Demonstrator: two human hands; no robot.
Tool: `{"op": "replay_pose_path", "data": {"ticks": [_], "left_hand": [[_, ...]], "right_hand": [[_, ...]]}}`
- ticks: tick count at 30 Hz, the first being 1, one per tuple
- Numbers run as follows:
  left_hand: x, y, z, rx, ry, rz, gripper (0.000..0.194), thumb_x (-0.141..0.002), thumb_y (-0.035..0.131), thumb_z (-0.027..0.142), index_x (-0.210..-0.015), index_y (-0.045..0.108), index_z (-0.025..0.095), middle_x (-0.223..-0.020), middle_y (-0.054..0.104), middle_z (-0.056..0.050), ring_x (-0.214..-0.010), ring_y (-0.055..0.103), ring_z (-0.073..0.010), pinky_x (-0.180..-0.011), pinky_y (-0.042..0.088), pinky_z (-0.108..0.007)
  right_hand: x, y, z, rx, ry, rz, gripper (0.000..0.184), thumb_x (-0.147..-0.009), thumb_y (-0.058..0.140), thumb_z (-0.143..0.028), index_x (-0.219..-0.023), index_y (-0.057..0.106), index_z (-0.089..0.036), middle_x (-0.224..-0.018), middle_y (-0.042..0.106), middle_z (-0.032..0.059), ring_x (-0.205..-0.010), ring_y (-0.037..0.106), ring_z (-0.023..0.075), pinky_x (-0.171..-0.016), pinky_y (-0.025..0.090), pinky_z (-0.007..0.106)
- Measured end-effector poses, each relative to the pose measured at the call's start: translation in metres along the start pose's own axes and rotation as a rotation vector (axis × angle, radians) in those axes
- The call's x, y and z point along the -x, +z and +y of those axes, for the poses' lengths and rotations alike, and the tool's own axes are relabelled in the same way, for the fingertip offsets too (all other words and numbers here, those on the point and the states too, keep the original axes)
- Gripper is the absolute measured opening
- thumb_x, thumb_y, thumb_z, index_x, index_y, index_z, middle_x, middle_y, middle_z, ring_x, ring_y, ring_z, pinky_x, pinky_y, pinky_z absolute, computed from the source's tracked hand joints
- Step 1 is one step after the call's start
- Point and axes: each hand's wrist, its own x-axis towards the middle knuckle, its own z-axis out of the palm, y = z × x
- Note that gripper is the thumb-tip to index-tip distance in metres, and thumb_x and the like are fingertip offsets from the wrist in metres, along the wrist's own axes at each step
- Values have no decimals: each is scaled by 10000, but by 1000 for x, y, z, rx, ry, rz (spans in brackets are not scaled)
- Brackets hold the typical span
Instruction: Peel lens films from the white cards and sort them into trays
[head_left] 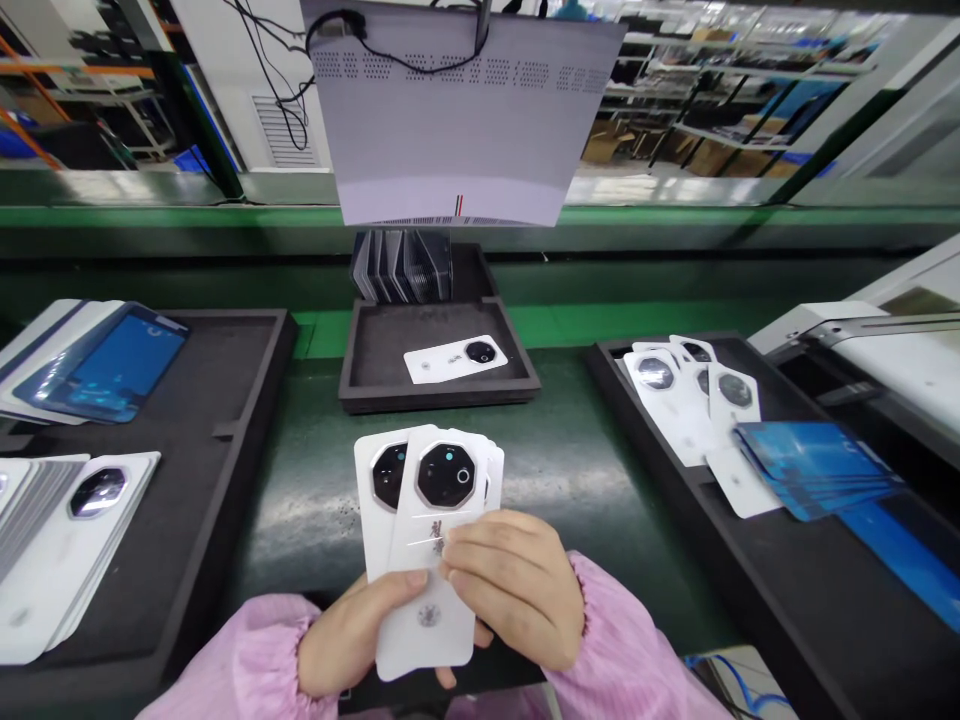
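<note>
In front of me I hold a small fan of white phone back covers (pixel 401 620), each with a black octagonal camera area near its top. My left hand (pixel 352 625) grips the stack from below, its thumb lying over the front cover's lower left. The fingers of my right hand (pixel 517 580) rest together across the front cover, and the hand closes round the stack's right edge. Parts of the rear covers are hidden behind the front one. Beyond my hands, a single white cover (pixel 442 367) lies face up in a dark foam tray (pixel 375 345).
A foam tray on the left (pixel 217 380) carries rows of white covers (pixel 97 540) and blue-filmed panels (pixel 120 365). On the right, another tray (pixel 757 590) bears loose covers (pixel 667 400) and blue sheets (pixel 817 465). Dark panels (pixel 401 265) stand behind the middle tray, below a hanging monitor (pixel 465 130).
</note>
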Motion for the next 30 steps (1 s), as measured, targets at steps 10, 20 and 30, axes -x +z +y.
{"op": "replay_pose_path", "data": {"ticks": [10,20,30], "left_hand": [[2,-3,-2,-49,-5,-4,442,-840,490,386,-1095,616,47,-869,712,-148,-647,659,-220,-620,499,-326],[-3,-1,-6,-40,17,-69,459,-828,513,410,-1129,594,74,-1083,653,-204,-871,659,-298,-652,506,-339],[3,8,2,-116,25,-131,388,-804,555,396,-1014,679,95,-1021,667,-165,-886,647,-261,-663,508,-284]], "right_hand": [[-6,-7,-2,-37,65,-95,152,-841,490,-128,-896,608,-50,-783,714,131,-840,671,217,-649,573,329],[9,-1,1,206,424,4,449,-778,644,-264,-1184,508,-128,-1145,598,154,-1201,471,283,-946,453,470],[5,-39,31,137,1115,822,222,-861,498,-309,-685,534,-178,-578,545,-32,-516,512,98,-511,421,226]]}}
